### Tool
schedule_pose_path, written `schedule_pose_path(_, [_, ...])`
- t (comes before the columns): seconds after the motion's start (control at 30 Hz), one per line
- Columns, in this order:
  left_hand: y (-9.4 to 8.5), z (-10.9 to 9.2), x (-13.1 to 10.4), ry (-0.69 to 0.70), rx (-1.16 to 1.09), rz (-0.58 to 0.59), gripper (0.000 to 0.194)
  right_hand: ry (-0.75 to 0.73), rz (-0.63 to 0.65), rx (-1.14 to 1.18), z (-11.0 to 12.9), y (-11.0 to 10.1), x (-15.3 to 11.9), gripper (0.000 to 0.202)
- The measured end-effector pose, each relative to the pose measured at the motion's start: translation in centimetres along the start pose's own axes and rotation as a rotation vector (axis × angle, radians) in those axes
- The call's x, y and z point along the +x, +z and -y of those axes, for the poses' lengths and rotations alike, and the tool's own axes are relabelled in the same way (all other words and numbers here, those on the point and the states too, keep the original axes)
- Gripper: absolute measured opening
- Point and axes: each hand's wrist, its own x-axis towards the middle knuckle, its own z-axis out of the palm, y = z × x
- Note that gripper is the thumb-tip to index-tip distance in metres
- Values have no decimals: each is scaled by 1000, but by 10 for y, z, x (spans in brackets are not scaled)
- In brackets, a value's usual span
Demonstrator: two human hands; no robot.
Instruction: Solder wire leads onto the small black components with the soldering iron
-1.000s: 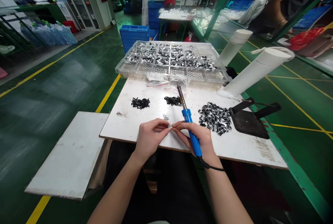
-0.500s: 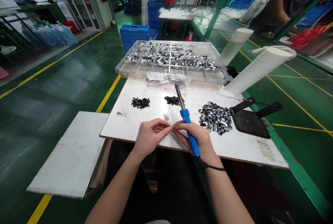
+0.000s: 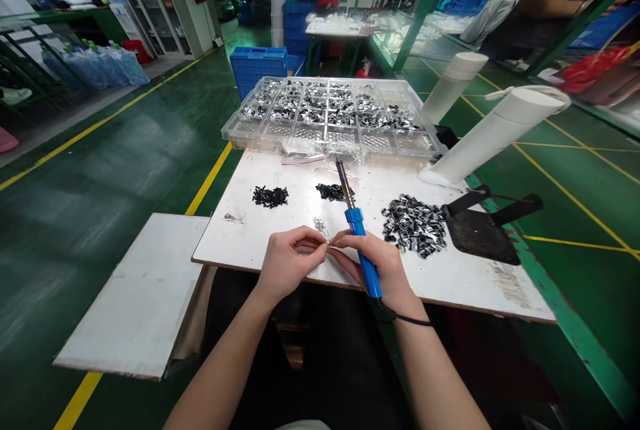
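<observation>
A blue-handled soldering iron (image 3: 369,269) rests in my right hand (image 3: 393,267), its metal tip pointing up and away over the table. The thumb and forefinger of that hand are pinched toward my left hand (image 3: 293,260). My left fingers are closed too, and both sets of fingertips meet over the table's near edge around something too small to name. Just beyond them lies a little heap of thin metal bits (image 3: 321,226). Two piles of small black parts, a left pile (image 3: 271,197) and a right pile (image 3: 330,192), sit farther back. Shiny black pieces (image 3: 415,227) are heaped at the right.
A clear compartment tray (image 3: 327,133) full of shiny pieces spans the back of the white table (image 3: 235,243). White tubes (image 3: 493,133) lean at the right beside a black metal stand (image 3: 483,237). A lower board (image 3: 135,290) stands at the left. Other people are in the background.
My hands stay together at the same spot. The soldering iron has shifted very slightly to the left and up with my right hand.
</observation>
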Motion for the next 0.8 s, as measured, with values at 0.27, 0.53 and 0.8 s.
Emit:
schedule_pose_path(0.27, [0, -3, -1, -11, -10, -13, 4, 64, -37, 29, 2, 1, 1, 17])
schedule_pose_path(0.53, [0, 0, -2, 26, 3, 7, 5, 83, -31, 63, 2, -1, 0, 14])
schedule_pose_path(0.8, [1, 0, 0, 9, -26, -12, 5, 65, -23, 56, 5, -3, 2, 18])
